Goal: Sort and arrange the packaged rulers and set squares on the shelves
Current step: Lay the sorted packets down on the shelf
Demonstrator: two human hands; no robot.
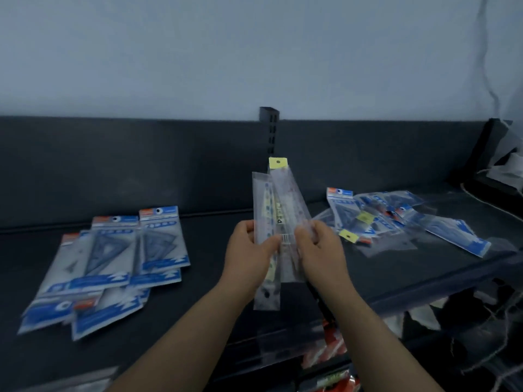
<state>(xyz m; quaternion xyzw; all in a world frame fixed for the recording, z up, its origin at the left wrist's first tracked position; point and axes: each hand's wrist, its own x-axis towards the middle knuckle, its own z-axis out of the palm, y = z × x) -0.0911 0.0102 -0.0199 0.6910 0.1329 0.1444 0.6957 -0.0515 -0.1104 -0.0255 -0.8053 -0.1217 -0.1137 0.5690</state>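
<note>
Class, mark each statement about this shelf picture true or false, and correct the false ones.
1. The left hand and right hand both hold the rulers. True.
2. The rulers lie flat on the shelf. False: they are held up above it, fanned.
3. Set squares in packs lie left of the hands. True.
4. The right pile is neatly stacked. False: it is a jumbled heap.
</note>
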